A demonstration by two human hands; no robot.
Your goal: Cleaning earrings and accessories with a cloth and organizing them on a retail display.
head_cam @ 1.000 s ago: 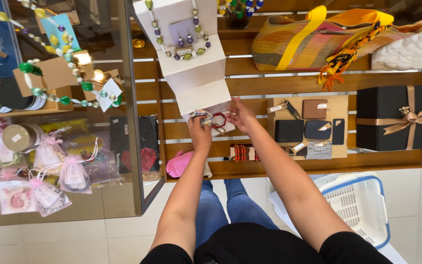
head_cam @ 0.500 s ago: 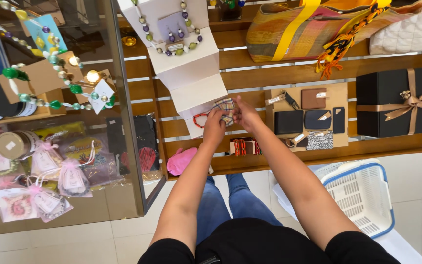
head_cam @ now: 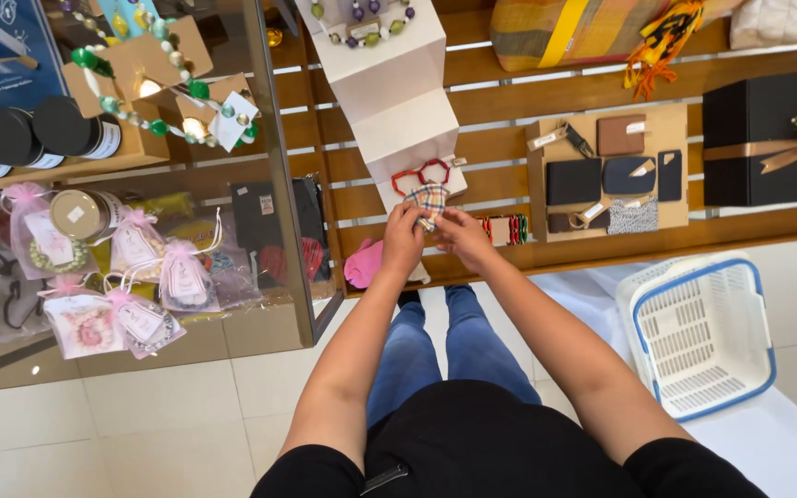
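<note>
Pinching a small plaid fabric piece (head_cam: pixel 430 200) between them, the left hand (head_cam: pixel 403 242) and the right hand (head_cam: pixel 461 235) meet just above the edge of the slatted wooden shelf (head_cam: pixel 509 97). On both hands, thumb and fingertips are pressed together on the cloth's lower corners, the left from its left side, the right from its right. The plaid piece sits at the foot of a white stepped display stand (head_cam: pixel 397 83), touching or just beside a pair of red loops (head_cam: pixel 420 173) that rest on the stand's lowest step; whether the loops are joined to the fabric cannot be told.

A tug too sharp could, in my judgement, drag the red loops off the step or nudge the light stand, shaking the beaded necklace (head_cam: pixel 362 23) draped at its top. If the pinch slackens, the cloth may slip past the shelf edge toward the pink item (head_cam: pixel 362 263) below or the floor. The glass display case (head_cam: pixel 140 184) stands near the left elbow, so a wide swing could knock it.
</note>
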